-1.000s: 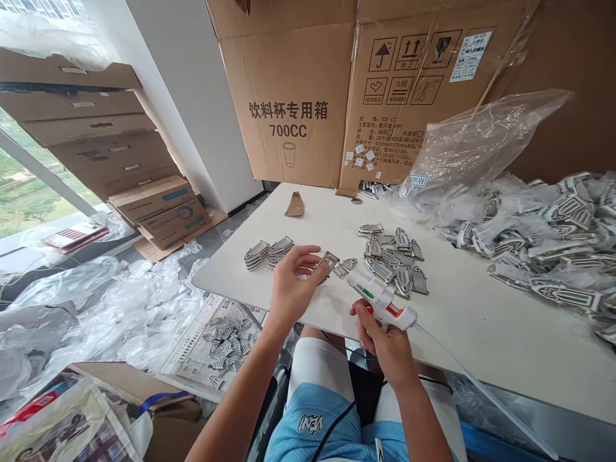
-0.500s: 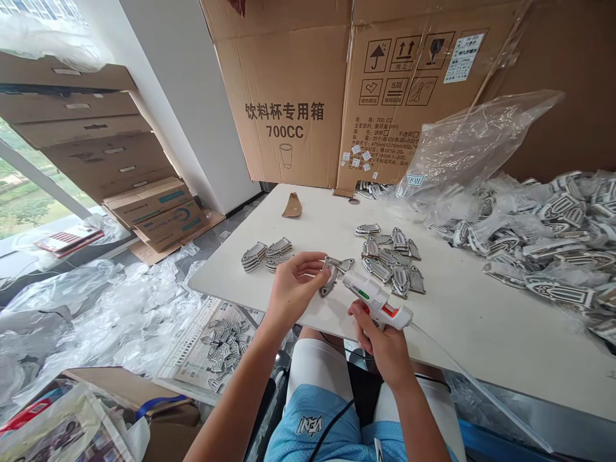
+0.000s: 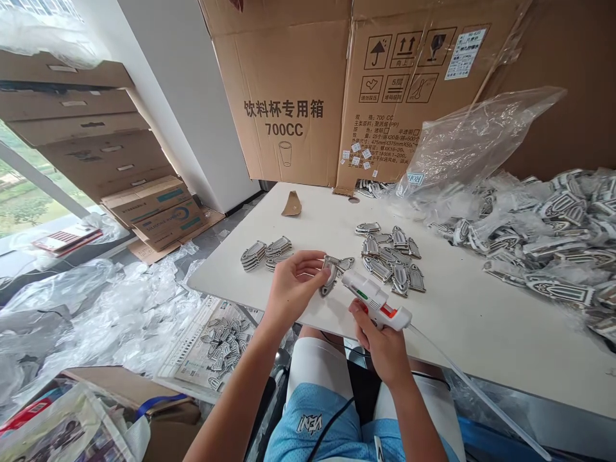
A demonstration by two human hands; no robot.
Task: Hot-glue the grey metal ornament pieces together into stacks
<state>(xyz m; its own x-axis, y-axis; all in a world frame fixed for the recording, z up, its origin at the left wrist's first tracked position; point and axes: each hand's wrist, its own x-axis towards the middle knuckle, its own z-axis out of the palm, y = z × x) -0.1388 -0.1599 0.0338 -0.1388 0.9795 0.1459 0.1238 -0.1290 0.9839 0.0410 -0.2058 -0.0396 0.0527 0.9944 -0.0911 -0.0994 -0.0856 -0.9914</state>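
"What does the left hand have?"

"A small grey frame-like piece, pinched between thumb and fingers over the near edge of the white table."

"And the right hand?"

"Its fingers wrap the grip of a white glue gun. The front end aims at the piece; whether they touch, one cannot tell."

"Anything around?"

"Stacks of similar pieces to the left, a loose cluster beyond the gun."
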